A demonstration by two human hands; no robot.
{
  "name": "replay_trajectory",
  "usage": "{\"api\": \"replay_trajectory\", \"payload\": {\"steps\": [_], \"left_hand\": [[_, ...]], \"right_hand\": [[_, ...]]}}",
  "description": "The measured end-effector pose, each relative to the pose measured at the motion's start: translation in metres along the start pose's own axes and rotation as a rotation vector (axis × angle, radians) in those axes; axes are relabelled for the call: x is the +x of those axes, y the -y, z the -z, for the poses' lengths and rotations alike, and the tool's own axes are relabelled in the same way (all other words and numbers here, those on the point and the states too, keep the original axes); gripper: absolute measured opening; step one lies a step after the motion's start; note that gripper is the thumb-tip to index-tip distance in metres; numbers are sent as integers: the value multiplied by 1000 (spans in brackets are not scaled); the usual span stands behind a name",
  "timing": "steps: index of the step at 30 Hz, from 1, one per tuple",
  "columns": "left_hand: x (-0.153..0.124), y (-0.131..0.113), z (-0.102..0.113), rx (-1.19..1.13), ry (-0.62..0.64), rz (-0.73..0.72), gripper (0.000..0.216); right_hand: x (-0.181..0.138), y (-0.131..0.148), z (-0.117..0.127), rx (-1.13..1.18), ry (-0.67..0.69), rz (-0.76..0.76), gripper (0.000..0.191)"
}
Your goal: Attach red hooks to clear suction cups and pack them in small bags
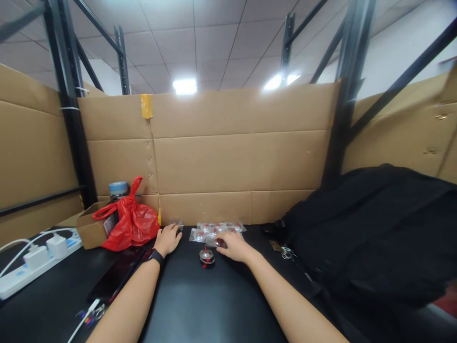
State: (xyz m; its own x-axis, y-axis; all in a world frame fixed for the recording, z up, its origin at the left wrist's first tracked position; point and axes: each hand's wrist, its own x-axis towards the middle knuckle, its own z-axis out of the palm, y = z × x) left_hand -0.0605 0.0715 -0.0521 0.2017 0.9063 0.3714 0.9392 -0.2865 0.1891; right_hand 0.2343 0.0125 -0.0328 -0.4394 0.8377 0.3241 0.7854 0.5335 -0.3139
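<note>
My left hand lies palm down near the red bag, its fingers stretched out at a small piece of clear plastic. My right hand is closed, thumb and fingers round a small, dark red, shiny piece whose kind I cannot make out. Just behind that hand lies a row of clear plastic packets holding round silvery things with red parts. In front of them, a silver disc-shaped object with red ends, like a small spinning top, stands by itself on the black table.
A knotted red plastic bag, a cardboard box and a blue-lidded jar stand left. Nearer are a white power strip and a dark tablet-like device. A black backpack fills the right. A cardboard wall closes the back.
</note>
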Motion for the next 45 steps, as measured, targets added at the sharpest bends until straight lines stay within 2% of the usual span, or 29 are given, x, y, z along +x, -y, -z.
{"api": "replay_trajectory", "payload": {"steps": [2,5,9,16,19,22,26,29,35,38,45], "left_hand": [[-5,-2,2,-15,-14,1,35],[-9,-6,4,-85,-60,-23,33],[-8,-24,9,-257,-110,-123,25],[-17,-73,21,-617,3,-396,24],[-22,-84,25,-703,62,-421,24],[-27,-90,29,-676,10,-414,28],[-35,-100,38,-546,-109,-529,58],[-39,-110,43,-440,-197,-619,63],[-40,-121,44,-303,-178,-742,41],[-39,-120,46,-248,-237,-770,27],[-39,-119,54,-71,-370,-849,17]], "right_hand": [[0,1,3,6,-46,-16,17],[1,-2,3,109,-147,-53,24],[0,-9,6,256,-255,-80,28],[-4,-6,27,352,-351,-136,26],[-6,-3,33,427,-457,-184,25],[-8,-1,35,489,-514,-203,26],[-8,0,34,567,-502,-220,30],[-7,2,31,671,-477,-264,34],[-7,9,26,940,-355,-258,42],[-7,12,22,1042,-255,-229,46],[-9,25,17,1024,-203,-151,43]]}}
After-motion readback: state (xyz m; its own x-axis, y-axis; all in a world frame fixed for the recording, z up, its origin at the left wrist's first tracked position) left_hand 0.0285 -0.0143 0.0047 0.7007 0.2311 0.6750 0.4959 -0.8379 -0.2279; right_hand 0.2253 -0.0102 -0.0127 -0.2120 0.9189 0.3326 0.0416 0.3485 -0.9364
